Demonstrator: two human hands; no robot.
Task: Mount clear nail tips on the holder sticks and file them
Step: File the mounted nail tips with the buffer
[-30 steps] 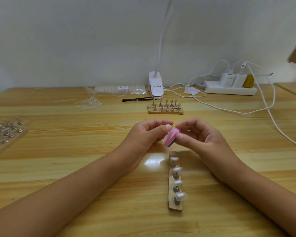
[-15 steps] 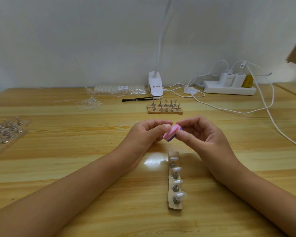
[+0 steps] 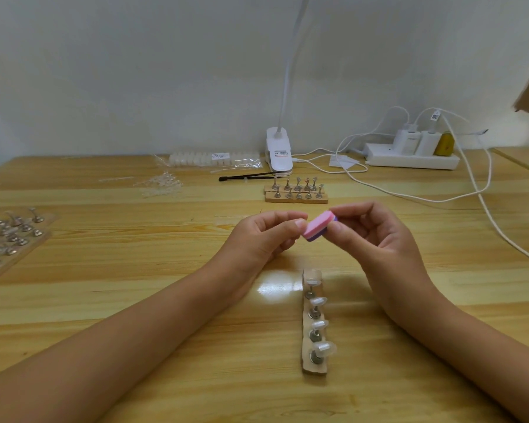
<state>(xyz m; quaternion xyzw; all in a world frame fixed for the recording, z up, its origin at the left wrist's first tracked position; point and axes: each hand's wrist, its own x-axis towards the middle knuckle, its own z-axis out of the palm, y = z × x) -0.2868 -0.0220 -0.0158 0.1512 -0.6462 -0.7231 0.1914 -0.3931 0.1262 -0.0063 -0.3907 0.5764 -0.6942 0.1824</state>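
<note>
My right hand (image 3: 379, 236) pinches a small pink and purple buffer block (image 3: 317, 228) between thumb and forefinger, above the table's middle. My left hand (image 3: 266, 236) has its thumb and forefinger pinched together against the block's left end. What they pinch is hidden, apparently a holder stick with a nail tip. Below the hands lies a cardboard strip (image 3: 314, 366) with several metal holder sticks, each topped by a clear nail tip (image 3: 326, 348). The strip's far end is bare.
A second wooden strip of bare holders (image 3: 297, 193) lies behind the hands, with more holders on a board (image 3: 9, 236) at the left. Loose clear tips (image 3: 162, 186), a bag of tips (image 3: 214, 158), a clip lamp (image 3: 278, 154), a power strip (image 3: 409, 160) and cables sit at the back.
Both hands have lifted a little, away from me and slightly to the right, with the block still between them. The strip of mounted tips has not moved.
</note>
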